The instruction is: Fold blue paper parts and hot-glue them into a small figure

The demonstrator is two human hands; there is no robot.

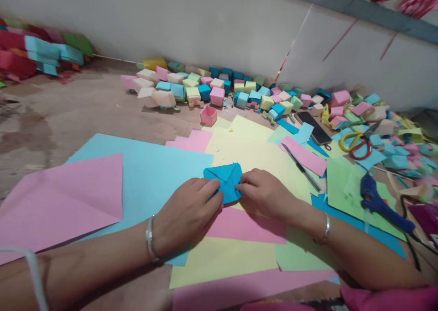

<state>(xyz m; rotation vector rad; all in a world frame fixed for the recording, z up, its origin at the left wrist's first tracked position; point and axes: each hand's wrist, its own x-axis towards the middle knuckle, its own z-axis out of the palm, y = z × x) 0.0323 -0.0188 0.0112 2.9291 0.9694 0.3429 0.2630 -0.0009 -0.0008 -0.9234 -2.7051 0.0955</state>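
A small piece of folded blue paper (226,181), shaped like an envelope with creased flaps, is held low over coloured sheets in the middle of the view. My left hand (193,206) grips its left and lower edge between thumb and fingers. At the right edge, my right hand (265,190) pinches the same paper, fingertips bent together. Beneath lie a pale yellow sheet (253,151), a pink strip (246,224) and a large light blue sheet (150,165). The paper's underside is hidden.
Several small folded paper boxes (205,92) line the wall, with an open pink box (208,115) in front. On the right lie a pen (301,168), a phone (313,127), scissors (359,144) and a blue glue gun (379,203) with its cord. A pink sheet (75,197) lies left.
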